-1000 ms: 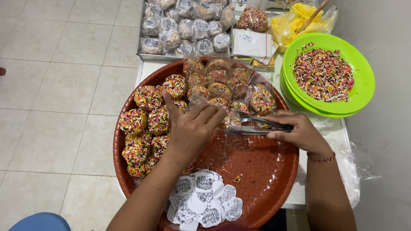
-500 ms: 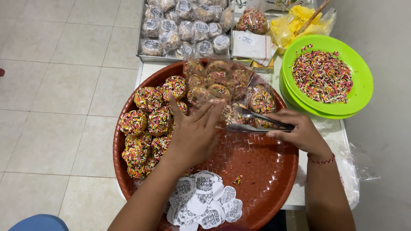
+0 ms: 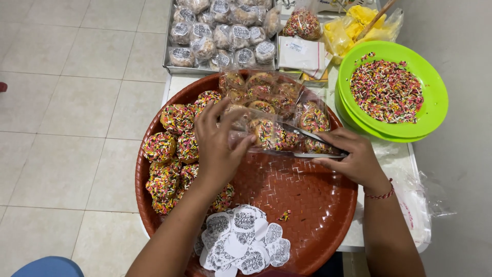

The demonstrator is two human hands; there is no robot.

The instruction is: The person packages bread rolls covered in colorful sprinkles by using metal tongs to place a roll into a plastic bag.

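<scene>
Head cam, looking straight down: my left hand [image 3: 218, 149] pinches a clear plastic bag [image 3: 241, 128] open near frame centre, grip closed on the film so the mouth stays wide. My right hand [image 3: 353, 159] squeezes metal tongs [image 3: 307, 143] around a sprinkle-coated donut [image 3: 269, 134], nosing it into that bag. Both hover over the woven red tray [image 3: 307, 205], probably so stray sprinkles land there. Bare donuts sit at the tray's left, round labels [image 3: 238, 241] at the bottom, a green sprinkle plate [image 3: 435, 102] upper right.
</scene>
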